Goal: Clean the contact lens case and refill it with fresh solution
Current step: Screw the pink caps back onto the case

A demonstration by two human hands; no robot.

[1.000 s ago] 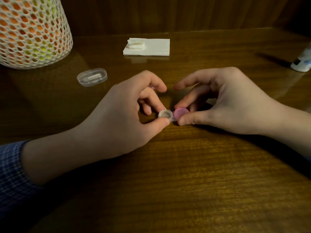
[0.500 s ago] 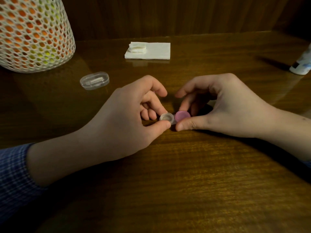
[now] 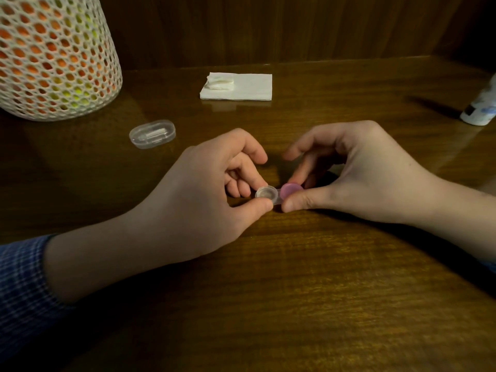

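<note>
On the dark wooden table (image 3: 295, 277) the case (image 3: 276, 195) lies lengthwise left to right between both hands, left hand (image 3: 204, 191) pinching its open well, right hand (image 3: 357, 173) pinching the pink cap (image 3: 291, 189), likely to unscrew it.

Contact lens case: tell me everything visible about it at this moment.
The contact lens case is a small two-well piece of clear plastic, lying flat and low over the wooden table. Its left well is uncapped and open; whether it holds liquid cannot be told. The right well carries a pink cap. The left hand pinches the open end between thumb and finger; the right hand grips the pink cap between thumb and fingers.
</note>
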